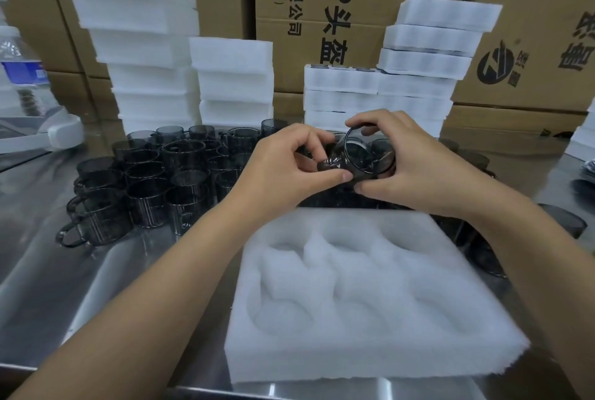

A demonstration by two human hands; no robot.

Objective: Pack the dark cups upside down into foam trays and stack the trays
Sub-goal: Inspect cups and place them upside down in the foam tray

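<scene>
Dark cup (362, 156) held on its side beyond the foam tray (322, 361), pinched by the left hand (286, 167), rim gripped by the right hand (418, 171)

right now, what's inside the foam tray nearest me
Nothing: every pocket of the tray in view shows bare foam. The left hand and right hand hold one cup beyond its far edge. Whatever lies under it is hidden.

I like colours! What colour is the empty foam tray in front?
The foam tray is white, seen best in the head view.
</scene>
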